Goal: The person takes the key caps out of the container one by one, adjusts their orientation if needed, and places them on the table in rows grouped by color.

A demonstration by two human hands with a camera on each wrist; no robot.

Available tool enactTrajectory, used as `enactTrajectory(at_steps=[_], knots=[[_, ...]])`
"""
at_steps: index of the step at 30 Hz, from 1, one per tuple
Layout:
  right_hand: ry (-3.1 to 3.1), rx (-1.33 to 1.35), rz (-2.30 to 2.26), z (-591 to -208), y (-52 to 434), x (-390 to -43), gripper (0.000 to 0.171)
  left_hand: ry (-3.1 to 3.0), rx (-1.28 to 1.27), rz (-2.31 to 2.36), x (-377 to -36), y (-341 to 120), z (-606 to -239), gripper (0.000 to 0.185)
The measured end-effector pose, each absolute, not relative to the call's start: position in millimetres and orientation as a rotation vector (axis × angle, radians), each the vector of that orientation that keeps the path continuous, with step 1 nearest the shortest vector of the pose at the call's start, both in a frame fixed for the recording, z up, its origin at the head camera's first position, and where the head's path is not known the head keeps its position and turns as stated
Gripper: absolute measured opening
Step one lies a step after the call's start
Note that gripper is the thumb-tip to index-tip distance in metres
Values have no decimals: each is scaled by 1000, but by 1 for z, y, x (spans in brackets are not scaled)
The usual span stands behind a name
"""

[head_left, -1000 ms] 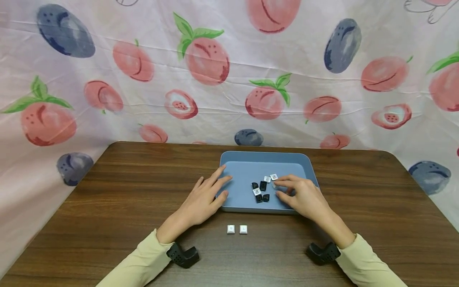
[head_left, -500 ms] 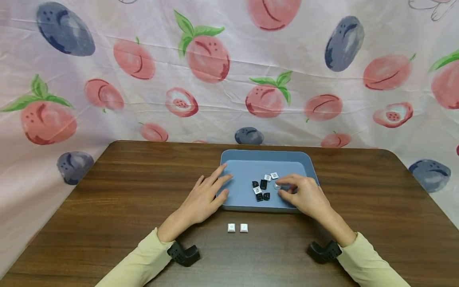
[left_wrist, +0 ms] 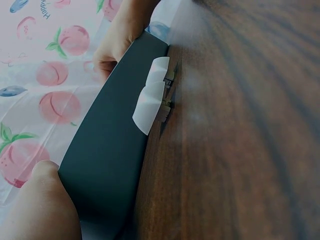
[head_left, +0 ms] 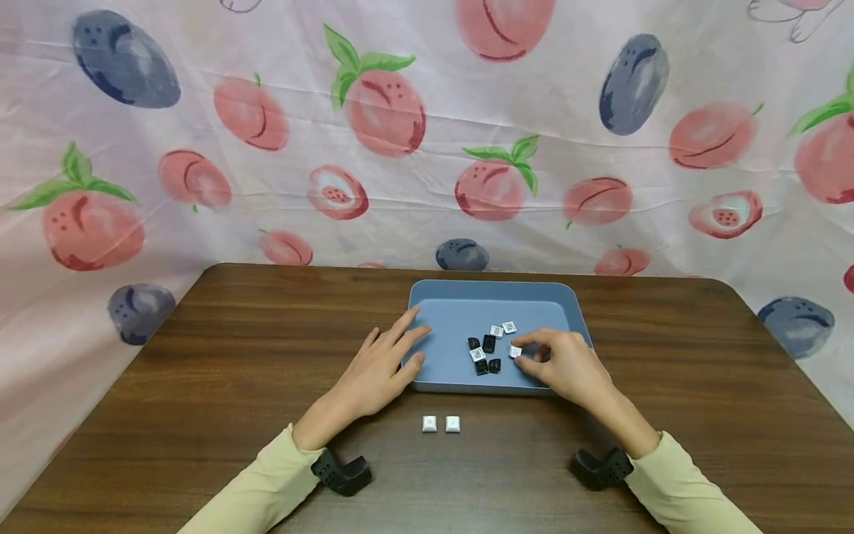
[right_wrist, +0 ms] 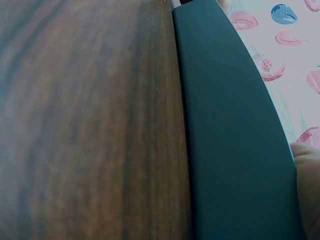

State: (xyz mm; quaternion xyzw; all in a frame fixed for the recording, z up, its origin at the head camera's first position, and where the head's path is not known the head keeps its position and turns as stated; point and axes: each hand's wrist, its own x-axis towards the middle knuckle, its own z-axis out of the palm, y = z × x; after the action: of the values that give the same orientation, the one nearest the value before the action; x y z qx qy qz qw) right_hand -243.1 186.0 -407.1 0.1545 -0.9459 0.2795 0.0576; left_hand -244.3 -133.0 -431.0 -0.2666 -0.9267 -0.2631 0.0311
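Observation:
Inside the blue tray [head_left: 454,317], thumb and index finger of my right hand [head_left: 572,365] pinch a white keycap [head_left: 515,351] near the tray's right side. My left hand [head_left: 379,369] lies over the tray's left edge with its fingers spread and fairly straight, holding nothing. Left of the pinched keycap is a loose group of black keycaps [head_left: 489,343], with an upturned white keycap [head_left: 477,355] among them. Two more upturned white keycaps [head_left: 509,327] lie just behind. In the right wrist view the tray wall [right_wrist: 235,125] hides the fingertips and the pinched keycap.
Two white keycaps [head_left: 453,424] stand side by side, letters up, on the wooden table [head_left: 293,311] in front of the tray. A fruit-printed cloth [head_left: 394,193] hangs behind the table. Each wrist wears a black camera [head_left: 342,475].
The white keycap in my right fingers has turned and shows more of its top face, slightly nearer the front. My left hand keeps its place.

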Motion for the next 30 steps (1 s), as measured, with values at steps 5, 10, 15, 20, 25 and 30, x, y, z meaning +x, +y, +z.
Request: enactTrajectory(at_steps=[5,10,15,20,25,30], knots=[[-2873,472,847,-404,185,-244,22,-2841,-820,-815,-245,-134,-429,48],[-2879,489,842,-403,185,-246,22,-2828,-815,-817,-245,-133,-430,49],[-2889,507,829,-407,185,-245,18,-2839,-815,-823,-245,-133,-433,49],[-2879,548,843,-409,185,-244,17,-2849,-804,-833,-244,-133,-434,49],[-2871,557,856,-408,186,-244,18,-2835,-815,-834,-245,-132,-431,49],[-2879,556,852,-409,187,-243,18,-2842,-811,-848,-244,-131,-431,49]])
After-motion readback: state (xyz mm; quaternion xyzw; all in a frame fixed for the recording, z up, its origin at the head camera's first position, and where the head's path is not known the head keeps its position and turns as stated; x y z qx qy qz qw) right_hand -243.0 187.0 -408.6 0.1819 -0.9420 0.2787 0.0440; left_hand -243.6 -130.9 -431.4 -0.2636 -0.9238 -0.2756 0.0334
